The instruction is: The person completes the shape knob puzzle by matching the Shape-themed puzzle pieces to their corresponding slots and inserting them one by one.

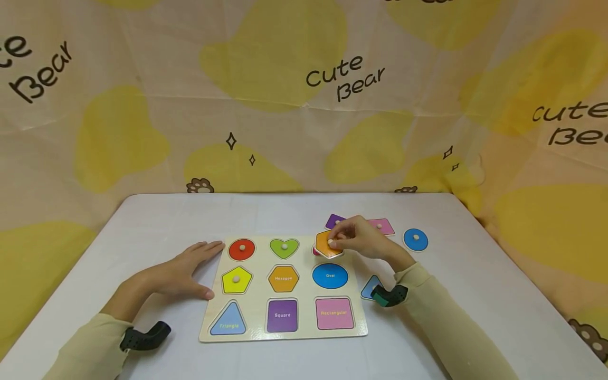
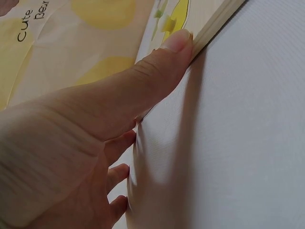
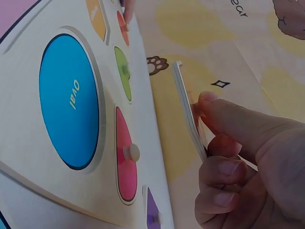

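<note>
A wooden shape puzzle board (image 1: 256, 327) lies flat on the table. My right hand (image 1: 366, 240) pinches the knob of an orange hexagon puzzle piece (image 1: 323, 246), held tilted above the board's far right corner. Below it in the right wrist view, a pink knobbed piece (image 3: 125, 167) sits in the board. A red circle (image 1: 237, 253), a green heart (image 1: 284, 254) and a yellow pentagon (image 1: 230, 282) also sit in their slots. The printed hexagon slot (image 1: 283, 285) holds no piece. My left hand (image 1: 178, 272) rests at the board's left edge, thumb touching it, fingers extended.
Beyond the board lie a purple piece (image 1: 332, 219) and a pink rectangle piece (image 1: 386, 227), both partly hidden by the right hand. A blue oval piece (image 1: 416, 244) lies farther right. Near the right wrist is a blue triangle piece (image 1: 368, 289). A patterned curtain (image 1: 285, 121) hangs behind.
</note>
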The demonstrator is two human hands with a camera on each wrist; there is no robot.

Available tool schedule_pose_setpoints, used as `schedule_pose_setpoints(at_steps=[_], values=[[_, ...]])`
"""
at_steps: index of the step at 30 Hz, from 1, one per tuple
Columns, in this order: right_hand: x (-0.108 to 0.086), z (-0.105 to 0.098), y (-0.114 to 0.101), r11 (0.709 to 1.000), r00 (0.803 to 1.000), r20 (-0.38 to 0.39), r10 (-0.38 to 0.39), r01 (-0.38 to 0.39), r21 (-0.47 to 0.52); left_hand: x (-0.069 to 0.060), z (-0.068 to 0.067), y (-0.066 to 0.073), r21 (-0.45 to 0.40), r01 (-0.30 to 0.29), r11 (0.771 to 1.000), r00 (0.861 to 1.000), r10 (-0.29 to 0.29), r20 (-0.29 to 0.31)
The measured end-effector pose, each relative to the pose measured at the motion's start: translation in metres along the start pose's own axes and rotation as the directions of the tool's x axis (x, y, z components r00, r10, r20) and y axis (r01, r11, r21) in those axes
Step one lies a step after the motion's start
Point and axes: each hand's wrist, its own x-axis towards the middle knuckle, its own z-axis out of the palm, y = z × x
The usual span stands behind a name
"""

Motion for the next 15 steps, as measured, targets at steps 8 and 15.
schedule_pose_setpoints(at_steps=[8, 15], values=[[0.001, 0.011, -0.006, 0.999, 0.999, 0.038, -0.023, 0.022, 0.028, 0.001, 0.0, -0.002, 0.001, -0.01, 1.0, 1.0, 0.01, 0.002], [0.001, 0.015, -0.011, 0.999, 0.999, 0.047, -0.024, 0.023, 0.033, 0.002, 0.001, -0.003, 0.001, -0.009, 1.0, 1.0, 0.009, 0.004]])
